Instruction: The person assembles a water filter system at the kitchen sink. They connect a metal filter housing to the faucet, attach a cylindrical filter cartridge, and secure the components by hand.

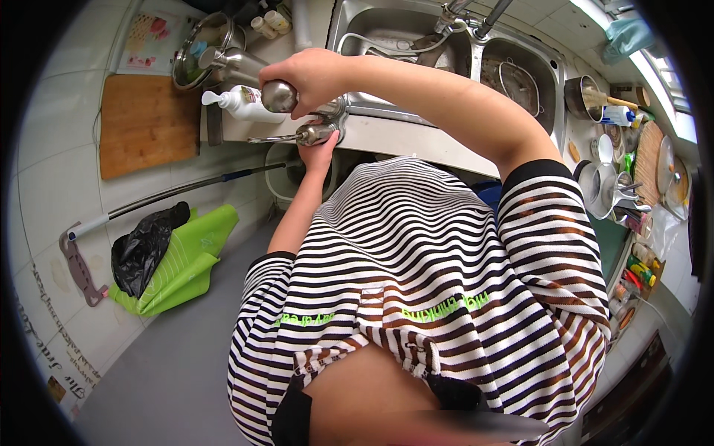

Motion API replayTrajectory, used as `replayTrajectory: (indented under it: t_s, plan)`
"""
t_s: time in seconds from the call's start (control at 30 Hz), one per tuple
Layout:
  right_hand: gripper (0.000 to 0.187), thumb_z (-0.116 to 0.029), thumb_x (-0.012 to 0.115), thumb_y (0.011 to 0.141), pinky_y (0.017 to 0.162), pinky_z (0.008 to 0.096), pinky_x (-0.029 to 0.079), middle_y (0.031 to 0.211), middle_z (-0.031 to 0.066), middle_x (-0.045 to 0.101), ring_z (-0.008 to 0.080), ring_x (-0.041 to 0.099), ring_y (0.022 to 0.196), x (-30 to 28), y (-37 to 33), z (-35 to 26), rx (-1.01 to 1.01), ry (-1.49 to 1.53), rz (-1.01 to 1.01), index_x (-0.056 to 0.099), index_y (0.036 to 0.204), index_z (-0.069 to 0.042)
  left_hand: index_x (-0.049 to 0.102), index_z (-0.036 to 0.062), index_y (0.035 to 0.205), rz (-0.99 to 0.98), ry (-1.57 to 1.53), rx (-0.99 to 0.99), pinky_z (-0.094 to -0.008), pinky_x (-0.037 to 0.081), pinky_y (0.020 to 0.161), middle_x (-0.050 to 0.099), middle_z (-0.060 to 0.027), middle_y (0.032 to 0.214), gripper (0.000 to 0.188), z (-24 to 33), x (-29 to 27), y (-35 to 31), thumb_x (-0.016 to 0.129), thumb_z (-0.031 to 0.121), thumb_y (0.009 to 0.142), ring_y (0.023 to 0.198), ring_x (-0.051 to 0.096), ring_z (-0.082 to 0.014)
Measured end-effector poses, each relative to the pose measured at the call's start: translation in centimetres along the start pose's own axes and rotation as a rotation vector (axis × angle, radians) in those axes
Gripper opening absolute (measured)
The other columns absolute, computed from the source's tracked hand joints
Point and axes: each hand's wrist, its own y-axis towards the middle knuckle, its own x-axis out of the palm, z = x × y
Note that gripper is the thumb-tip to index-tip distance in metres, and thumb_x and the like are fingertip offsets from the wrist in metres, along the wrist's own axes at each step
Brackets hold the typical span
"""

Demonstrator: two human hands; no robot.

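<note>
My right hand reaches across to the left side of the counter, its fingers wrapped round a metal part with a smooth, rounded steel end. Beyond that fist a steel cylinder points left; whether the two are one piece, I cannot tell. Lower down, my left hand is closed on a shiny metal fitting with a thin flat arm sticking out to the left. More shiny metal shows between the hands, at the counter edge. A white pump bottle lies tilted just left of them.
A double steel sink with a hose and a strainer lies ahead. At left are a wooden board, a steel bowl, a squeegee-like pole and a green bag. Pots and ladles crowd the right side.
</note>
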Motion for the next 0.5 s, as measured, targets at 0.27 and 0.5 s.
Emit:
replayTrajectory:
  t_s: [0.27, 0.5]
  plan:
    - [0.062, -0.029, 0.085, 0.067, 0.077, 0.0443, 0.054, 0.096, 0.0112, 0.071, 0.033, 0.068, 0.093, 0.9, -0.5, 0.0, 0.093, -0.035, 0.138, 0.056, 0.12, -0.014, 0.065, 0.0, 0.11, 0.03, 0.153, -0.064, -0.035, 0.052, 0.086, 0.069, -0.0107, 0.104, 0.051, 1.3, 1.1, 0.0, 0.089, 0.021, 0.07, 0.093, 0.067, -0.0223]
    - [0.063, -0.024, 0.085, 0.067, 0.079, 0.0406, 0.054, 0.103, 0.0083, 0.071, 0.031, 0.068, 0.093, -0.1, -0.8, 1.3, -0.086, 0.104, 0.12, 0.057, 0.122, -0.016, 0.065, 0.0004, 0.107, 0.085, 0.127, -0.009, -0.0361, 0.051, 0.088, 0.068, -0.0105, 0.104, 0.051, 0.0, 1.3, -0.1, 0.09, 0.021, 0.068, 0.095, 0.066, -0.0234]
